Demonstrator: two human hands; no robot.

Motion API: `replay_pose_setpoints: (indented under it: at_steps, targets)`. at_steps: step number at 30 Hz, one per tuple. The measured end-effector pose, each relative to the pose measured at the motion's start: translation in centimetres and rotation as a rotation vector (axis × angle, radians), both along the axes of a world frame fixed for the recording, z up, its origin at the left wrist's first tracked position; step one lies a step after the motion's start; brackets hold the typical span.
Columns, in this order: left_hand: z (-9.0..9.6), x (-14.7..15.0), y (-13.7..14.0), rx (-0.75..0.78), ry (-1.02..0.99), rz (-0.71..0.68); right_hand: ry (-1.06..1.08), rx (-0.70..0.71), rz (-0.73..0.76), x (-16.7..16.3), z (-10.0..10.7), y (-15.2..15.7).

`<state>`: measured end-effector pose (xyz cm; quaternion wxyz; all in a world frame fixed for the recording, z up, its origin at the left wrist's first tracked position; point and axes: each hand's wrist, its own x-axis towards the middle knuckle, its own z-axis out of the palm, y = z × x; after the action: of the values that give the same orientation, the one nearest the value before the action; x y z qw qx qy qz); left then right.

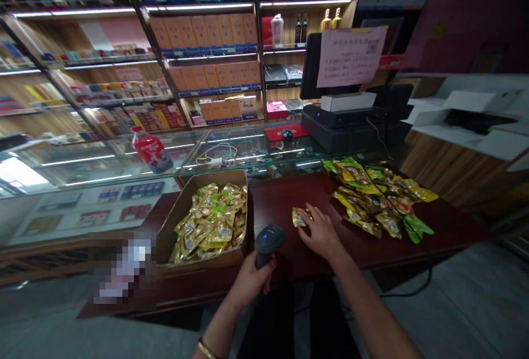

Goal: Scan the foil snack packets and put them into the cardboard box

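My left hand [251,279] is wrapped round the handle of a black barcode scanner [269,237], whose head shows a small blue light. On the dark red table, my right hand [320,232] has its fingers and thumb on a small gold snack packet [298,218], partly covering it. To the left stands an open cardboard box [168,232] filled with gold snack packets [210,224] and a green one near the top. A loose pile of gold, yellow and green packets [372,193] lies to the right of my right hand.
The scanner's black cable [430,271] runs by the table's [273,193] right side. Behind are a glass counter [252,155], a red-labelled bottle [151,149], a mouse [287,134] and a monitor [312,67] with a paper notice. Stocked shelves [206,57] line the wall.
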<state>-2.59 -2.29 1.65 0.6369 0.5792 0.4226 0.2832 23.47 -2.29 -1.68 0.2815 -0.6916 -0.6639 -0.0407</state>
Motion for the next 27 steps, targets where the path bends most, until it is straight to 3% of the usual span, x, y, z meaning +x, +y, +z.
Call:
replay_pose_setpoints:
  at_steps: [6, 14, 20, 27]
  targets:
    - [0.0, 0.0, 0.0, -0.001, 0.001, -0.007, 0.054, 0.004, -0.098, 0.0, -0.1, 0.2]
    - [0.4, -0.1, -0.2, 0.002, -0.010, -0.027, 0.274, 0.176, -0.007, 0.8, -0.4, 0.3]
    - [0.5, -0.4, -0.3, 0.002, -0.005, -0.031, 0.345, 0.045, 0.005, 0.6, 0.5, -0.4]
    - [0.6, -0.5, -0.3, -0.006, -0.018, -0.047, 0.280, 0.083, 0.012, 0.8, 0.2, 0.0]
